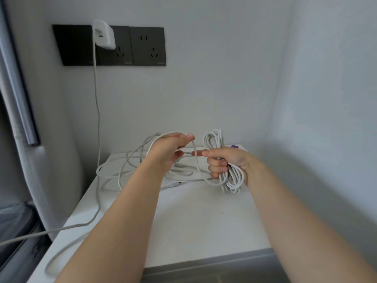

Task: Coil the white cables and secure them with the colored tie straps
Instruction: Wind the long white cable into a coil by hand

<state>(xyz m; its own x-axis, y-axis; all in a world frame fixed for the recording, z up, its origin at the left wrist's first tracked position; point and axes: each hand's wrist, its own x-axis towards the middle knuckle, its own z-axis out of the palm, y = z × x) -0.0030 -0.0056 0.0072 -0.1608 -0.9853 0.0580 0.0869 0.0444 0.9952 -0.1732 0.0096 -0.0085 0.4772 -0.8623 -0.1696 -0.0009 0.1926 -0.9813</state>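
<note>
Two bare forearms reach over a white desk (pixel 193 221) set in the corner of a room. What could go wrong: the right hand (pixel 228 162) clamps a coil (pixel 233 180) of white cable in its fist, but its index finger sticks out straight to the left, so only the other curled fingers and the palm hold the loops. If that grip eases, the loops would probably spring apart and the coil fall open. The left hand (pixel 173 149) pinches one strand, which arcs from its fingertips down to the coil's lower end; a sharp pull there could drag loops out of the fist. The loose cable (pixel 126 166) lies in crossing tangles on the far left part of the desk and looks likely to knot or snag when drawn in. Another cord (pixel 97 103) hangs from a charger (pixel 104 34) plugged into a wall socket (pixel 146 45) and runs off the desk's left edge, close to the tangle; catching it could tug the charger. Whether it joins the tangle cannot be told.

Where things lie: the coil stands upright inside the right fist, above the far right part of the desk, with loops showing above and below the fingers. The left hand is raised just beside it, to the left, and the strand passes near the outstretched index fingertip. A purple strap (pixel 234 146) peeks out at the desk's far right corner, behind the right hand, mostly hidden and touched by neither hand
</note>
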